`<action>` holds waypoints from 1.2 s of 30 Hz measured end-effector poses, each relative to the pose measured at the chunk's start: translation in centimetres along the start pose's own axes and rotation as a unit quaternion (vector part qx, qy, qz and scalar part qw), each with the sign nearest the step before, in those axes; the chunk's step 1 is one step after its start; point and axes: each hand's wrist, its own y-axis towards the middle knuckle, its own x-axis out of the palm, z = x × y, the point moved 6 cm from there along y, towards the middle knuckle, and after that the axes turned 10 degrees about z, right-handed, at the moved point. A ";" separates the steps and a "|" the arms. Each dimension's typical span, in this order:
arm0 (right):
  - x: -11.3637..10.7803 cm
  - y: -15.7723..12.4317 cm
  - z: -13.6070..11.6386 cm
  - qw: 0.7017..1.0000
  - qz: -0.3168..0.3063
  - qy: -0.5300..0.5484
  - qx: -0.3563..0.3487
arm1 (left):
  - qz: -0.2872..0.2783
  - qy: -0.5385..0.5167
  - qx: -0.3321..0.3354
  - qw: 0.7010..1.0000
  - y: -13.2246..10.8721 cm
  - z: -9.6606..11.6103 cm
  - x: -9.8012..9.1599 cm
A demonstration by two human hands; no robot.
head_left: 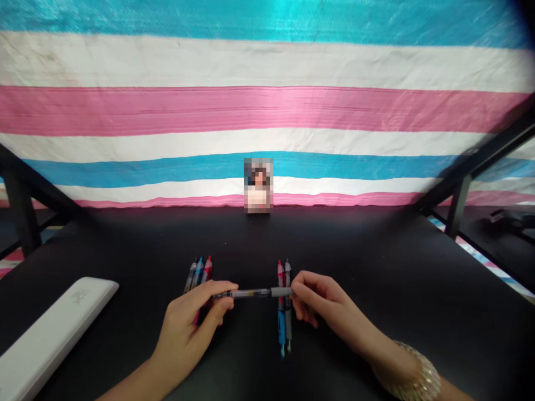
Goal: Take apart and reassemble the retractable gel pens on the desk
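A clear-barrelled pen with a grey grip [254, 293] is held level between both hands above the black table. My left hand [190, 317] pinches its left end with thumb and fingers. At the grey end, my right hand [320, 298] has its thumb and index finger closed on the pen. Below and behind the held pen lie two pens side by side, one with a red top and blue grip [281, 326], the other grey [288, 323]. Several pens with dark, blue and red tops [200, 272] lie beyond my left hand, which partly hides them.
A long white case [58, 334] lies at the left of the black table [334, 239]. At the table's far edge stands a small blurred item [258, 186] before a striped sheet [376, 111]. Black metal frame bars [480, 150] slope at both sides.
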 end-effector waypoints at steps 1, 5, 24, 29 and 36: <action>0.0 0.0 0.0 1.000 0.001 0.009 -0.001 | 0.002 0.000 -0.002 1.000 0.0 -0.1 0.0; 0.1 0.1 0.1 1.000 0.000 0.027 0.008 | 0.001 -0.006 -0.014 1.000 0.0 -0.3 0.1; -2.4 -0.1 -0.3 0.964 0.158 0.214 -0.028 | 0.034 -0.150 -0.215 0.964 0.6 -1.6 0.2; -2.9 -0.1 -0.4 0.957 0.182 0.221 -0.041 | 0.043 -0.148 -0.237 0.959 0.7 -1.1 0.2; -2.8 0.0 -0.6 0.959 0.178 0.213 -0.051 | 0.040 -0.163 -0.241 0.956 0.6 -1.4 0.3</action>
